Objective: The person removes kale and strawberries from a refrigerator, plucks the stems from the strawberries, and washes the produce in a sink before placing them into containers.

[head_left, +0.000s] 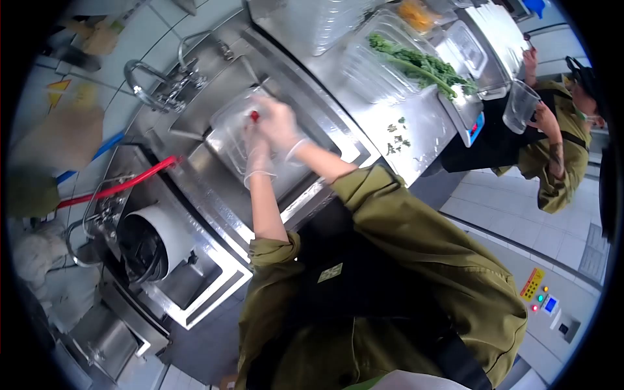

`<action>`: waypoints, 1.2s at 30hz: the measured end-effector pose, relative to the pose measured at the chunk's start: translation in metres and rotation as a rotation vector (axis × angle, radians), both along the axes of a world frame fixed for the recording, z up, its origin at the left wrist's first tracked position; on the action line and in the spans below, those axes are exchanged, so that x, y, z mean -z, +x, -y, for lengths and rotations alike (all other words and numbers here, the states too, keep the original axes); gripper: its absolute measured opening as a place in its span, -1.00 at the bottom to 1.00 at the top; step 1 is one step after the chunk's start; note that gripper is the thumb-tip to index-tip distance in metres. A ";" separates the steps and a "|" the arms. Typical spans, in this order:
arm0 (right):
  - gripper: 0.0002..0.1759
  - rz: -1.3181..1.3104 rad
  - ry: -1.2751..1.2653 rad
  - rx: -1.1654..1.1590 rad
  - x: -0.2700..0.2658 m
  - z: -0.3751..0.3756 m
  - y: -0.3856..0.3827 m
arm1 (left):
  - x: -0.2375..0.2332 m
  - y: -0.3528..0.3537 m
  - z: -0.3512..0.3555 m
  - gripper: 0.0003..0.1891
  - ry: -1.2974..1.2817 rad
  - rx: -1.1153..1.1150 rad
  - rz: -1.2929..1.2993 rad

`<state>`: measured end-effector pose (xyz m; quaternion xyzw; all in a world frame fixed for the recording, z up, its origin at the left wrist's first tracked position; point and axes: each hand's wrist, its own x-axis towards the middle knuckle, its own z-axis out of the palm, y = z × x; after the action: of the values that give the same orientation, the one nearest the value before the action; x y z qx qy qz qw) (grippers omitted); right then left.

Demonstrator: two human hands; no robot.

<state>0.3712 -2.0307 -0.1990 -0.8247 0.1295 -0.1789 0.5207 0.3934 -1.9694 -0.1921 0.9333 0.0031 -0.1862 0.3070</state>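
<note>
Both my hands wear clear gloves and meet over a steel sink (188, 123). A small red item (254, 116) shows between the fingers of my left hand (257, 144) and my right hand (279, 125). My right hand is closed, its fingers bent round toward the red item. The left hand's fingers reach up to the same spot and are partly covered, so their grip is unclear. Under the hands lies a clear plastic container (224, 120) in the sink.
Leafy greens (422, 65) lie in a clear container on the counter (364, 117), near green scraps (398, 140) and a scale (473, 127). A co-worker (562, 130) holds a clear jug (520, 107). Left are a faucet (156, 91), a red hose (130, 186) and a white bucket (170, 237).
</note>
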 end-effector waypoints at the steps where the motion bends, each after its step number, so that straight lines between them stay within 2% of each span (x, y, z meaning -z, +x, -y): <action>1: -0.38 0.012 0.106 0.034 0.019 0.013 -0.003 | -0.005 -0.001 -0.005 -0.54 -0.026 0.007 -0.028; 3: -0.35 0.232 0.492 -0.004 0.054 0.032 -0.021 | -0.011 -0.009 -0.027 -0.54 -0.200 -0.068 -0.082; 4: -0.33 0.090 0.631 0.073 0.044 0.036 -0.029 | -0.009 -0.017 -0.041 -0.56 -0.354 -0.159 -0.079; 7: -0.29 -0.221 1.004 0.197 0.014 0.042 -0.050 | -0.086 -0.042 -0.048 -0.59 -0.789 -0.293 -0.145; 8: -0.28 -0.304 1.120 0.217 0.010 0.042 -0.054 | -0.091 -0.042 -0.055 -0.55 -0.724 -0.218 -0.214; 11: -0.28 -0.114 1.001 0.248 0.002 0.019 -0.057 | -0.030 -0.030 -0.071 -0.54 -0.617 -0.066 -0.222; 15: -0.30 -0.092 0.940 0.062 0.006 0.006 -0.055 | -0.012 -0.037 -0.049 -0.65 0.266 0.175 0.031; 16: -0.31 -0.022 0.715 0.083 0.000 0.003 -0.053 | -0.015 -0.038 -0.049 -0.61 0.171 0.189 -0.009; 19: -0.31 -0.153 1.088 0.137 -0.017 0.013 -0.059 | 0.002 -0.044 -0.066 -0.59 -0.323 0.031 -0.095; 20: -0.32 -0.159 1.075 0.108 -0.017 0.016 -0.061 | 0.006 -0.046 -0.069 -0.57 -0.405 -0.002 -0.043; 21: -0.32 -0.148 1.032 0.109 -0.014 0.015 -0.062 | 0.011 -0.048 -0.071 -0.58 -0.277 0.042 0.027; 23: -0.31 -0.120 0.940 0.108 -0.011 0.013 -0.060 | -0.013 -0.052 -0.060 -0.60 -0.025 0.132 0.170; 26: -0.32 -0.146 0.999 0.074 -0.026 0.010 -0.065 | -0.011 -0.052 -0.047 -0.62 0.071 0.351 0.343; 29: -0.34 -0.014 1.037 -0.060 -0.016 0.013 -0.067 | -0.009 -0.051 -0.036 -0.63 0.065 0.245 0.201; 32: -0.37 0.066 0.963 -0.063 -0.017 0.018 -0.069 | -0.011 -0.047 -0.035 -0.65 -0.069 0.267 0.071; 35: -0.37 -0.117 1.049 -0.061 -0.035 0.030 -0.079 | -0.021 -0.057 -0.032 -0.66 -0.011 0.330 0.224; 36: -0.36 -0.086 0.940 0.001 -0.026 0.034 -0.083 | -0.027 -0.059 -0.030 -0.67 -0.093 0.345 0.274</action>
<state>0.2885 -2.0649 -0.1725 -0.5059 0.2183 -0.0668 0.8318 0.3346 -1.9394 -0.1651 0.9215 -0.2070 -0.1072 0.3107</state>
